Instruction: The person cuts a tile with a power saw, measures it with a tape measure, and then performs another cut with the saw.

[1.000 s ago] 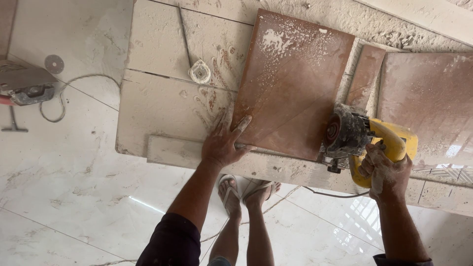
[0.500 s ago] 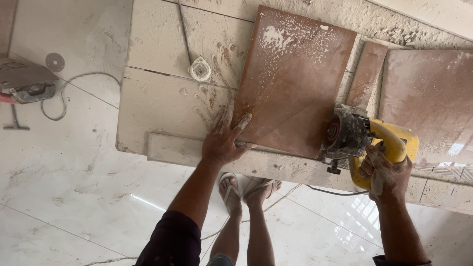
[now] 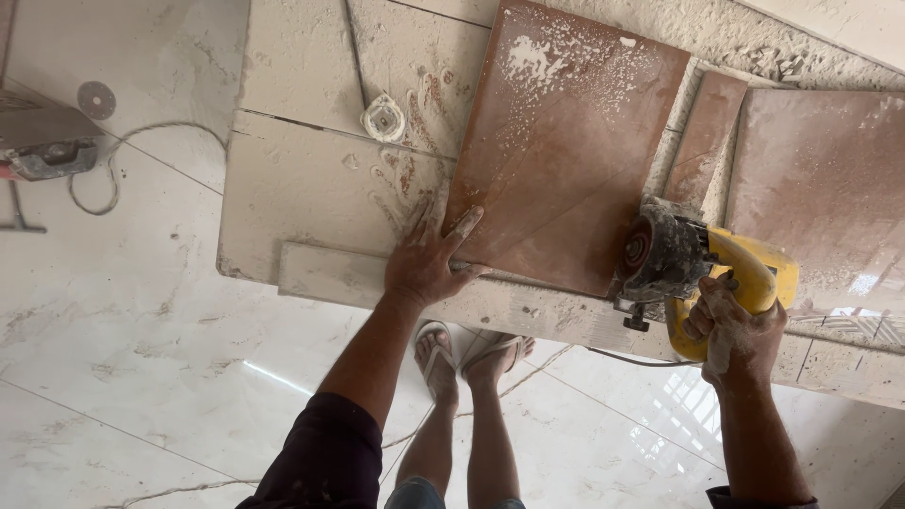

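Tile cutting on a stacked slab (image 3: 311, 179).
Right hand (image 3: 740, 325) wrapped round yellow cutter (image 3: 702, 269), blade at brown tile (image 3: 566, 141) near edge; left hand (image 3: 429, 259) spread flat, pinning tile's near corner. Farther: tape roll (image 3: 384, 119) on slab, brown strip (image 3: 702, 137) beside tile.

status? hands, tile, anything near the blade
Left hand flat on brown tile, pinning its near corner. Right hand grips yellow cutter, blade at tile's near edge. White disc lies well off to the left.
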